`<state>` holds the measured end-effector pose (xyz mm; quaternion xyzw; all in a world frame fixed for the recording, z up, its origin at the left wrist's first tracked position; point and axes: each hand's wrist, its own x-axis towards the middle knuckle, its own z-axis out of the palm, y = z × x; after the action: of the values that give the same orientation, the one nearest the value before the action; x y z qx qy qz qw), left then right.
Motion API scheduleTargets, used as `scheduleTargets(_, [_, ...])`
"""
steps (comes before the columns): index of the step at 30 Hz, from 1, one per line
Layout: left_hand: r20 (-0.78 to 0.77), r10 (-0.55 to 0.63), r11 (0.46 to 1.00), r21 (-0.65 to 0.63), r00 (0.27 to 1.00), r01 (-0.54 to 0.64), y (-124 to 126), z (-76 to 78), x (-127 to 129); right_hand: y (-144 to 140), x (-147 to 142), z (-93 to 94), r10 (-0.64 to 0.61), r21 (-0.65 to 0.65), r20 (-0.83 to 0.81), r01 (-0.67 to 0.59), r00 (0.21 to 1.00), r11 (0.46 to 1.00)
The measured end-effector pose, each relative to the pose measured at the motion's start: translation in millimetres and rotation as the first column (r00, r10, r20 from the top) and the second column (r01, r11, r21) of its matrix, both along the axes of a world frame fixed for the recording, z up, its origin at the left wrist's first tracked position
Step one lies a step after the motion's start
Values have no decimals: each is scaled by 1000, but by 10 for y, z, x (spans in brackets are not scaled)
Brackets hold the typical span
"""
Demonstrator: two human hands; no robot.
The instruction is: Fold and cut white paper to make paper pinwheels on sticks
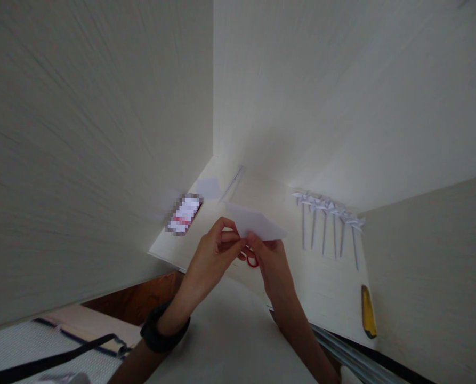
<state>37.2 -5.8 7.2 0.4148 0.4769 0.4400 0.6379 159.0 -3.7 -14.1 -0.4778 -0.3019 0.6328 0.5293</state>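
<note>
A folded piece of white paper point(259, 221) is held up over the table, its lower edge pinched by both hands. My left hand point(222, 248), with a black band on the wrist, has thumb and fingers closed at the paper's lower left corner. My right hand point(270, 261) grips the same edge just beside it, thumb on top. Below the fingertips shows a red loop, a scissors handle point(252, 261) by its look; the rest of it is hidden behind the hands and paper.
Several paper pinwheels point(325, 205) on thin sticks lie in a row at the right. A yellow-handled cutter point(368, 312) rests near the right wall. On the left are a phone point(184, 214), a paper square point(208, 188) and thin white sticks point(232, 184). White walls enclose the table point(297, 282).
</note>
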Motion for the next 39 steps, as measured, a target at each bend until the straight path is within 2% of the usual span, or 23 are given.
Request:
scheduleTargets(6, [-37, -33, 999, 4, 999, 33, -24, -7, -11, -5, 2, 17, -69, -22, -16, 69, 997, 997])
scheduleTargets(13, [-5, -104, 993, -59, 995, 104, -17, -6, 5, -14, 8, 42, -96, -27, -37, 95, 995, 995])
scheduleTargets(22, [-36, -100, 994, -52, 994, 98, -26, 51, 22, -18, 13, 20, -59, -6, 15, 59, 998, 998])
scheduleTargets(33, [-70, -119, 993, -24, 990, 117, -57, 27, 43, -46, 13, 45, -53, -5, -84, 53, 995, 999])
scheduleTargets(39, [-73, -118, 993, -23, 990, 117, -61, 33, 47, -53, 6, 75, -68, -21, -85, 67, 994, 998])
